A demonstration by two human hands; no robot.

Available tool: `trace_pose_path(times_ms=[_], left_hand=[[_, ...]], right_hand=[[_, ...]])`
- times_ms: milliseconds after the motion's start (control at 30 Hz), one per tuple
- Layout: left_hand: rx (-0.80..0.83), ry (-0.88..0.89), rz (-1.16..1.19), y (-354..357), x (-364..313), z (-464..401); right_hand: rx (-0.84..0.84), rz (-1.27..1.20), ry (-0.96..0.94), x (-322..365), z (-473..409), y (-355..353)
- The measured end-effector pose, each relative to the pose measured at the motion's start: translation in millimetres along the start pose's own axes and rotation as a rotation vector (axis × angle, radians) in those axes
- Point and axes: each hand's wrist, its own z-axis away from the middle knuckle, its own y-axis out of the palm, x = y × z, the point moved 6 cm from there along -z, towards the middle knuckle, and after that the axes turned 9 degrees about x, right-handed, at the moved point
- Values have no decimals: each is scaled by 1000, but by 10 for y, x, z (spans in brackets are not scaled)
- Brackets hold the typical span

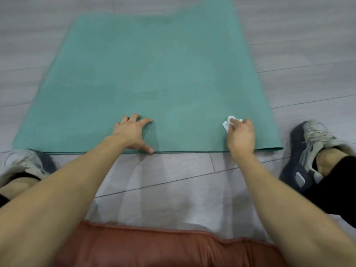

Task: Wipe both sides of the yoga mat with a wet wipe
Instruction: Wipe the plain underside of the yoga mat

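Grey plank flooring (308,54) fills the view, and on it a teal yoga mat (154,64) lies spread flat, its near edge running straight across just ahead of the person's grey sneakers (308,147). A reddish-brown cushion (163,247) sits at the bottom of the view, close to the person's body. Bare forearms reach out to the mat's near strip. The left hand (133,132) presses down with fingers spread and straight, the thumb lying along the mat's edge, apparently pinning it in place. The right hand (240,135) has its fingers curled around a bunched white wet wipe (227,124), which touches the mat near its right corner. The mat looks thin, soft and floppy, with a grippy texture that should drag against the damp wipe, so holding it down while wiping seems sensible. For turning it over, a near corner or the near edge looks the easiest place to take hold, since it should peel up and fold readily.
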Motion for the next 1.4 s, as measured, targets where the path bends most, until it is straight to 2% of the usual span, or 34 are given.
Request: trace_pose_path(times_ms=[33, 67, 100, 133, 200, 233, 267, 333, 400, 467, 533, 567, 633, 700, 733, 767, 800, 833, 933, 1000, 1033, 1067, 1167, 1233, 1267, 1300, 1400], left_hand=[[4, 2, -1, 4, 9, 7], [9, 7, -3, 9, 15, 11], [10, 16, -3, 5, 19, 18], [9, 24, 0, 8, 29, 21], [2, 39, -12, 25, 59, 28], [-1, 49, -30, 33, 77, 25], [3, 55, -44, 36, 105, 21], [30, 69, -54, 11, 152, -2], [64, 95, -48, -48, 170, -51], [80, 105, -41, -131, 177, -113], [79, 99, -51, -221, 158, -159], [70, 92, -53, -278, 134, -173], [62, 86, -63, -373, 75, -223], [66, 82, -85, -434, 30, -287], [71, 83, -94, -448, 23, -322], [76, 89, -102, -450, 21, -363], [72, 99, -110, -456, 18, -398], [62, 106, -118, -463, 18, -437], [49, 120, -150, -506, 18, -542], [50, 110, -168, -566, 12, -621], [57, 98, -169, -594, 1, -664], [67, 89, -168, -610, -15, -713], [94, 75, -182, -626, -60, -818], [89, 74, -188, -633, -53, -841], [91, 79, -188, -632, -53, -841], [92, 85, -187, -628, -53, -842], [106, 77, -194, -627, -124, -806]], right_hand=[[9, -76, 5, 183, 161, 214], [42, -157, -67, 488, 319, 424], [103, -195, -175, 868, 474, 626], [243, -202, -313, 1266, 651, 812], [547, -63, -634, 1837, 1021, 1034], [602, 21, -768, 1910, 1098, 1034], [582, 70, -833, 1856, 1054, 990], [468, 132, -782, 1503, 706, 750], [301, 211, -585, 942, 143, 411], [120, 222, -300, 445, -246, 62], [18, 146, -70, 413, -169, 17], [35, 122, -76, 622, 0, 145], [212, 87, -324, 1270, 405, 569], [518, 134, -775, 1862, 869, 888], [578, 202, -1003, 1992, 969, 943], [562, 252, -1136, 1990, 853, 927], [510, 273, -1132, 1907, 589, 855], [446, 296, -1008, 1740, 194, 753], [155, 324, -421, 918, -1097, 275], [42, 236, -182, 713, -1371, 154], [53, 196, -181, 887, -1242, 256], [122, 138, -266, 1155, -1011, 459], [495, 86, -820, 2049, 63, 994], [604, 158, -1108, 2149, 288, 1004], [588, 191, -1139, 2041, 89, 893], [538, 239, -1086, 1873, -213, 744], [249, 361, -611, 947, -1521, 79]])
